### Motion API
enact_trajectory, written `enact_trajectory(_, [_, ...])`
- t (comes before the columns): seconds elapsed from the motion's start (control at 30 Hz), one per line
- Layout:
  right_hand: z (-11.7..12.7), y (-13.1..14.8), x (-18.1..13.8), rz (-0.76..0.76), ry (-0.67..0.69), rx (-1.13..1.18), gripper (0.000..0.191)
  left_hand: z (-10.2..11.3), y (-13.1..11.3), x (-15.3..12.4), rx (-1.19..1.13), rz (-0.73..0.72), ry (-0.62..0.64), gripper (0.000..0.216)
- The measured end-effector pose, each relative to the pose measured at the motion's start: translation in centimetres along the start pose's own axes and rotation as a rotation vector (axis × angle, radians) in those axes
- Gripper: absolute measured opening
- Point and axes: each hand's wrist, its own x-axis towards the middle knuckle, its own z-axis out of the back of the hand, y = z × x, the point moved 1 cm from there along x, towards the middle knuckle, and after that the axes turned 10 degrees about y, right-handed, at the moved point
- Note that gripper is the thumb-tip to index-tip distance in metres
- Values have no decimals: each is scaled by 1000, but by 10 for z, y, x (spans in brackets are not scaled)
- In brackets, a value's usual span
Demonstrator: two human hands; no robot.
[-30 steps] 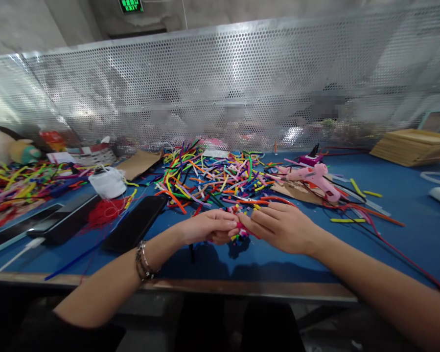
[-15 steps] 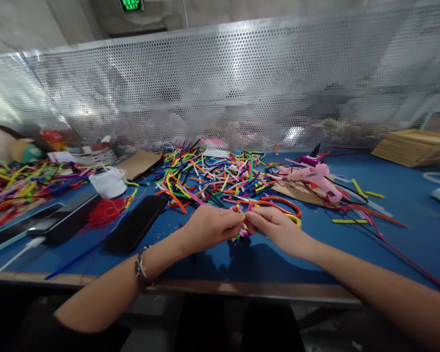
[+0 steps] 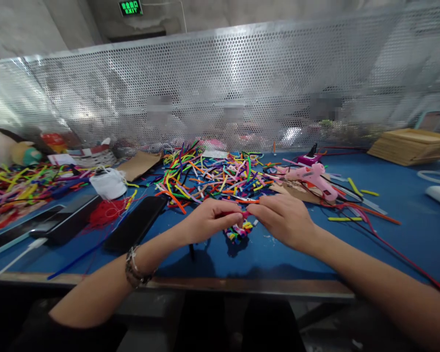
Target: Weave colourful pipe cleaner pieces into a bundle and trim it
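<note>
A short pink pipe cleaner (image 3: 245, 214) runs between my two hands above the near middle of the blue table. My left hand (image 3: 207, 222) has its fingers closed on one end, and my right hand (image 3: 288, 220) pinches the other. Just below them sits a small cluster of multicoloured pipe cleaner pieces (image 3: 237, 233). Whether it rests on the table or hangs from the fingers I cannot tell. Scissors (image 3: 247, 200) lie behind my hands, mostly covered by the right one.
Behind is a large heap of coloured pipe cleaners (image 3: 220, 173). To the right lie a pink glue gun (image 3: 311, 176) and wooden frames (image 3: 410, 146). A black phone (image 3: 137, 222), red thread (image 3: 105, 212) and a white mask (image 3: 108, 183) occupy the left. A perforated metal screen (image 3: 205, 78) closes the back.
The multicoloured cluster was between my fingertips and now shows below them. My hands have turned and hold the pink pipe cleaner between them. My right hand now covers the scissor handles.
</note>
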Motion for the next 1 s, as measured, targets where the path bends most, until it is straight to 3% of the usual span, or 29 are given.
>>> enact_trajectory(0.1, [3,-1,2,-93,282,536,23,1,-1,-4,303,-104,-86,22])
enact_trajectory(0.17, [5,-2,2,-108,364,725,20,1,-2,-5,379,-164,-96,23])
enact_trajectory(0.4, [3,-4,2,-200,363,886,21,0,-7,-3,281,-114,-16,28])
enact_trajectory(0.53, [1,-1,6,-360,280,1036,33,-2,-9,-6,511,-153,-94,29])
enact_trajectory(0.63, [-1,1,8,-478,246,969,37,-2,-10,-6,693,-175,-197,30])
enact_trajectory(0.7, [1,2,7,-482,180,812,32,-1,-12,-4,602,-127,-170,29])
enact_trajectory(0.77, [4,1,6,-434,82,612,24,1,-14,-1,349,-44,-93,28])
enact_trajectory(0.9, [12,2,2,-236,-91,259,20,0,-17,0,-254,101,48,26])
enact_trajectory(1.0, [15,4,-1,-88,-174,58,12,-5,-16,-2,-567,152,94,27])
